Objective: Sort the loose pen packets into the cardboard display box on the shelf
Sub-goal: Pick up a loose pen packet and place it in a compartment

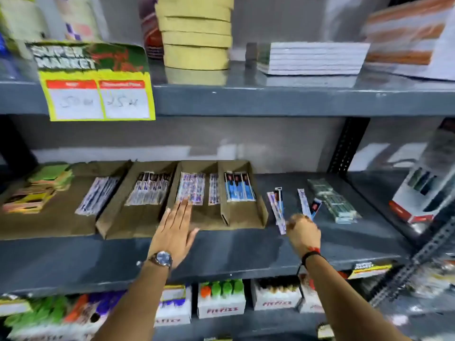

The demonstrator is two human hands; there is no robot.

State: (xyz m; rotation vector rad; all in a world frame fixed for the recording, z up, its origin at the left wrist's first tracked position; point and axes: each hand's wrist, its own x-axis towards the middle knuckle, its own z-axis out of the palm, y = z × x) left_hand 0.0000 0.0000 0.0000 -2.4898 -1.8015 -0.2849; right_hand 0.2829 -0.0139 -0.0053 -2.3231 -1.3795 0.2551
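A brown cardboard display box (242,217) with slanted dividers lies on the middle shelf. Its compartments hold rows of pen packets: purple-white ones (190,187) and blue ones (238,187). My left hand (176,228), fingers spread, rests flat on the box just below the purple-white packets and holds nothing. My right hand (304,233) is to the right of the box, closed on several loose pen packets (278,207) that fan upward from it. A stack of greenish packets (334,201) lies farther right on the shelf.
Left of the box lie more cardboard trays with pen packets (97,196) and yellow-green card packs (37,190). A price sign (98,94) hangs from the upper shelf. Tape rolls (197,33) and notebooks (312,59) sit above; marker boxes (221,301) stand below.
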